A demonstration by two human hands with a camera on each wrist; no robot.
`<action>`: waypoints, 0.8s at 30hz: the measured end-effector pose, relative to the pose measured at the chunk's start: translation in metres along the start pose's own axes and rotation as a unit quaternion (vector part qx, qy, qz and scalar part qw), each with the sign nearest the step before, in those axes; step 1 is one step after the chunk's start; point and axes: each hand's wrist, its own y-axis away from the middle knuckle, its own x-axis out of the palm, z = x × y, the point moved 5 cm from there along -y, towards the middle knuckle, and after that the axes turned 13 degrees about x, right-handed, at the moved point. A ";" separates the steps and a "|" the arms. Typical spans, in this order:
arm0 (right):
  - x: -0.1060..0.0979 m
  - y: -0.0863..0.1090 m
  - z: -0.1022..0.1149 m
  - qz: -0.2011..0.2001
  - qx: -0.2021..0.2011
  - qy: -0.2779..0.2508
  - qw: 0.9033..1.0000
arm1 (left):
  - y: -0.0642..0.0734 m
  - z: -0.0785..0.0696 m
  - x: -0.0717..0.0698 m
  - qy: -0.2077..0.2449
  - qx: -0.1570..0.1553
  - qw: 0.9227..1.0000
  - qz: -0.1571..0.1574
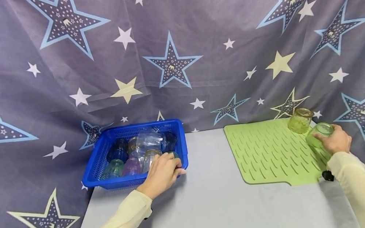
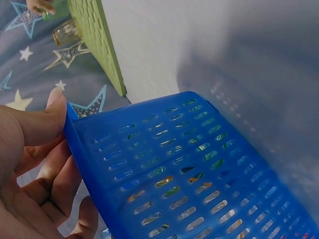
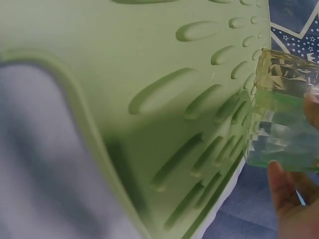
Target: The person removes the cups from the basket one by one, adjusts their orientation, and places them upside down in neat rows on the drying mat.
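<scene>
At the front right corner of the blue plastic basket (image 1: 110, 182), my left hand (image 1: 163, 171) grips the rim. The left wrist view has the thumb on one side of the basket wall (image 2: 144, 129) and bent fingers on the other. Several glasses fill the basket, among them a pink glass (image 1: 131, 166), a green glass (image 1: 116, 167) and a clear glass (image 1: 149, 141) lying on its side. Over on the right, my right hand (image 1: 338, 139) holds a light green glass (image 1: 323, 129), bottom up, at the green mat's right edge. Just behind it stands an upturned amber glass (image 1: 300, 121).
The ridged green drying mat (image 1: 265, 153) lies on the right of the white table (image 1: 211, 206). A star-patterned curtain (image 1: 175, 103) hangs along the back and both sides. Beside the right wrist is a small black object (image 1: 328, 176).
</scene>
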 end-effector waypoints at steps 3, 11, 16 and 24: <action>0.001 0.001 0.000 0.012 0.023 0.000 1.000 | 0.000 0.000 0.000 0.002 0.003 1.000 -0.002; 0.006 0.000 -0.002 0.059 0.046 0.002 0.997 | -0.001 0.001 -0.002 0.008 0.002 1.000 0.012; 0.005 -0.001 -0.001 0.063 0.027 0.004 0.998 | 0.001 0.001 -0.002 0.011 -0.007 1.000 0.019; 0.007 0.002 -0.004 0.091 0.016 0.046 0.995 | 0.000 0.001 -0.003 0.004 -0.001 1.000 0.017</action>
